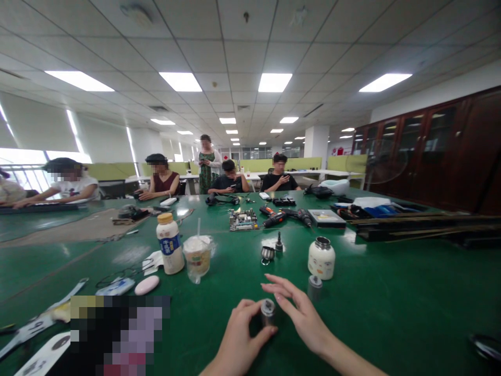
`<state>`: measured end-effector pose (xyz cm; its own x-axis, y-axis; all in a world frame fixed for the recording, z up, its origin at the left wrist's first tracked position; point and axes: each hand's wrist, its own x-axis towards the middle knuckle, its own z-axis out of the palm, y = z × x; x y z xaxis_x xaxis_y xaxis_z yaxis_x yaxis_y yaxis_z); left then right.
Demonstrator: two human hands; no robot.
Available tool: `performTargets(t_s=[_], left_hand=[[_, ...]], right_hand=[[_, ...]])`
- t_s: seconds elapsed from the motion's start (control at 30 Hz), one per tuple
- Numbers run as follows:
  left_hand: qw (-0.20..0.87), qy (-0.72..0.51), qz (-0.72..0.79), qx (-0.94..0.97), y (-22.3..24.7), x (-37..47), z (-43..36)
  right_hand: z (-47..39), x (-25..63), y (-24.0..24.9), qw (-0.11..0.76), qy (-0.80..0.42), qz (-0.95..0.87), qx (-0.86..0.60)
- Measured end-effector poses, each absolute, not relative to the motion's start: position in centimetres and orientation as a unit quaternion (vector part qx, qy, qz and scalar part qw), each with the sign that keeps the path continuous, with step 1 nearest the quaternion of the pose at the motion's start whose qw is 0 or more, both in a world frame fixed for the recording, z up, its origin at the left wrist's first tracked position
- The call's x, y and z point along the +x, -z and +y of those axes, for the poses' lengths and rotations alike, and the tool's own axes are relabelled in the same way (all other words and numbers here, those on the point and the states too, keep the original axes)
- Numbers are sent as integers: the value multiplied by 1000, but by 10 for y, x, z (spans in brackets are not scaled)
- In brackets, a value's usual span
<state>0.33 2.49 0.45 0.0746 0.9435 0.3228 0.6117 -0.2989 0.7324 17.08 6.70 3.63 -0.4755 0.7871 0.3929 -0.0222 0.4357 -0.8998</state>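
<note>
My left hand [245, 337] grips a small grey metal cylinder [268, 313] with a dark fitting on its top, thumb and fingers around its sides. Beside it my right hand [297, 310] is open, fingers stretched out to the left just above and beyond the cylinder, holding nothing. Behind the right hand stands a similar grey metal cylinder [314, 288]. A cream flask without a lid [321, 259], printed with faces, is just past that one. Further ahead sit a shiny round metal piece with a ring [267, 254] and a dark upright metal part [278, 244].
On the green table [376, 303] are a capped drink bottle [170, 244], a plastic cup with a straw [198, 258], a pink oval case [147, 285], a circuit board [243, 220] and power drills [276, 216]. Several people are at the far side.
</note>
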Motion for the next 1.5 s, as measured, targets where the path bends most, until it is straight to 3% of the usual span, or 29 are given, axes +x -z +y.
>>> performTargets(t_s=[0.1, 0.3, 0.53, 0.93, 1.17, 1.37, 1.5], left_hand=[[209, -394, 557, 701, -6, 3, 25], [212, -386, 564, 699, -8, 3, 24], [198, -399, 549, 708, -5, 4, 24], [205, -392, 553, 706, -8, 4, 23], [196, -420, 552, 693, -4, 4, 23], [203, -423, 546, 694, -4, 3, 25], [225, -382, 547, 710, -6, 3, 25]], right_hand=[[70, 173, -33, 429, -473, -725, -259], [72, 175, -37, 491, -395, -709, -317], [66, 165, -33, 445, -400, -742, -302], [77, 167, -27, 550, -372, -668, -336], [85, 184, 2, 441, -315, -744, -392], [90, 187, 3, 446, -320, -741, -388], [85, 179, -10, 508, -343, -701, -365]])
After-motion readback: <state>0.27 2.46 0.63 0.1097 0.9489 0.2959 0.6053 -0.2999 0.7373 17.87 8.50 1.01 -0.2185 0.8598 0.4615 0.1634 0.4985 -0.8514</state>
